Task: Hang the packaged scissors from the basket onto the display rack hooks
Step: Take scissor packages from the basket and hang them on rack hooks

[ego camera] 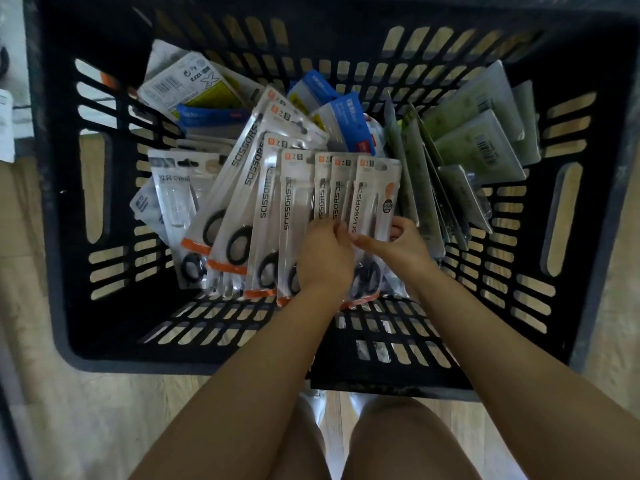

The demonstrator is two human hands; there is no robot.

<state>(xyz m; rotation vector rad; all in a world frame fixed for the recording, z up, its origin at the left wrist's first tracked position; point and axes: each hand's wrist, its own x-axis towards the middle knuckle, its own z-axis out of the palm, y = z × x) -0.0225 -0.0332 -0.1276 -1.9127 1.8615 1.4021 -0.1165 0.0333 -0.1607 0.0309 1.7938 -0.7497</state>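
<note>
A black slatted plastic basket (588, 209) stands on the floor below me. Inside it lies a fan of several clear scissors packs (263, 188), each printed SCISSORS, with black handles and an orange strip at the near end. My left hand (323, 258) grips the middle packs of the fan from above. My right hand (401, 242) pinches the rightmost scissors pack (372, 188) at its right edge, thumb laid across its front. The display rack and its hooks are out of view.
Blue-and-white packs (349, 123) lie at the back of the basket, green packets (481, 140) stand along its right side, and grey-white packs (173, 188) lie at the left. Pale wood floor (41, 393) surrounds the basket. My knees (391, 441) are just below it.
</note>
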